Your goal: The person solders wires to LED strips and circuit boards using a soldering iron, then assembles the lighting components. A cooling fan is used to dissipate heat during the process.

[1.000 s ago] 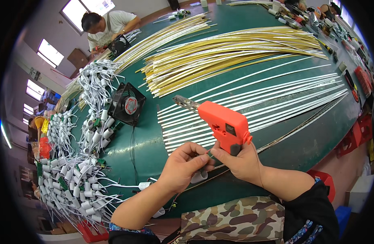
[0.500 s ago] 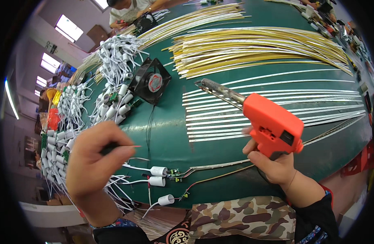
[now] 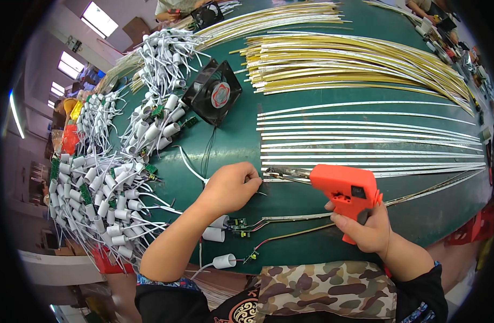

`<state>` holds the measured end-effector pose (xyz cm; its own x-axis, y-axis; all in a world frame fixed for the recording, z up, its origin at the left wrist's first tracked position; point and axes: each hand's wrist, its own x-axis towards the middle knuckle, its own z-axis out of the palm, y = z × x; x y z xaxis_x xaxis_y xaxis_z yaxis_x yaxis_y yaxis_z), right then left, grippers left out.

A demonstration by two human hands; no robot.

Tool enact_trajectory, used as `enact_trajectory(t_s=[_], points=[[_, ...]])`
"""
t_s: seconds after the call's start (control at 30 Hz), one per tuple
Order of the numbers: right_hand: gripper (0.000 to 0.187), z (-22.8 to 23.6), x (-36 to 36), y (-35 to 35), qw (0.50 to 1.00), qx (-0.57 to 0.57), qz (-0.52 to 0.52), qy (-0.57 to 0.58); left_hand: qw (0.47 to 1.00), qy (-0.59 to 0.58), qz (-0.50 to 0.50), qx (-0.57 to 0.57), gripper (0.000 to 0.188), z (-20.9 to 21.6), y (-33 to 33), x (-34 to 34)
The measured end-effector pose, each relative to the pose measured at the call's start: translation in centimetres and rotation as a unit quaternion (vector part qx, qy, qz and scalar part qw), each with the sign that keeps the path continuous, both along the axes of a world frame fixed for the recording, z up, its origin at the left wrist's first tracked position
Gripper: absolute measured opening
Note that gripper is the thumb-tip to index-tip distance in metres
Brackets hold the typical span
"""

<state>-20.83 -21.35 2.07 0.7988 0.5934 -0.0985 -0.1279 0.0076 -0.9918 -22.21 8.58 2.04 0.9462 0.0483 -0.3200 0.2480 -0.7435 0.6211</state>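
My right hand (image 3: pixel 365 229) grips the handle of a red soldering gun (image 3: pixel 341 183). The gun's metal tip points left and sits over the left ends of the lowest white LED strips (image 3: pixel 365 164), close to my left fingertips. My left hand (image 3: pixel 233 185) is closed in a pinch beside that tip; its fingers hide what they hold. A thin wire end shows just below them, and a white cord (image 3: pixel 190 164) runs up to the hand from behind. Under my left wrist lie white lamp caps (image 3: pixel 213 234) and small green circuit boards (image 3: pixel 239 226), wired to strips that run off right.
Left, white caps with cords lie in a big heap (image 3: pixel 107 199). A black square fan (image 3: pixel 212 94) stands behind my left hand. Yellow and white strips (image 3: pixel 349 62) are bundled at the back of the green table (image 3: pixel 225 148). Other people's hands (image 3: pixel 169 15) work at the far edge.
My left hand has moved right, to the strip ends. The soldering gun has come down and its tip now meets the lower strips near that hand. The view has shifted slightly.
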Motion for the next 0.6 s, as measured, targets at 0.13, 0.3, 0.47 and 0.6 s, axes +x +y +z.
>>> enact_trajectory(t_s=[0.13, 0.3, 0.47, 0.6], points=[[0.045, -0.2, 0.1, 0.5, 0.998, -0.032, 0.020, -0.059, 0.998, -0.010, -0.009, 0.059, 0.019, -0.1, -0.2, 0.0], [0.046, -1.2, -0.1, 0.6, 0.980, -0.057, 0.022, -0.188, 0.996, -0.031, -0.028, 0.081, 0.018, -0.2, -0.2, 0.0], [0.045, -1.1, 0.0, 0.8, 0.970, -0.073, 0.042, -0.226, 0.994, -0.034, -0.050, 0.095, 0.019, -0.6, 0.1, 0.1], [0.046, -1.2, -0.1, 0.8, 0.967, -0.071, 0.043, -0.242, 0.993, -0.032, -0.054, 0.095, 0.019, -0.4, 0.0, 0.3]])
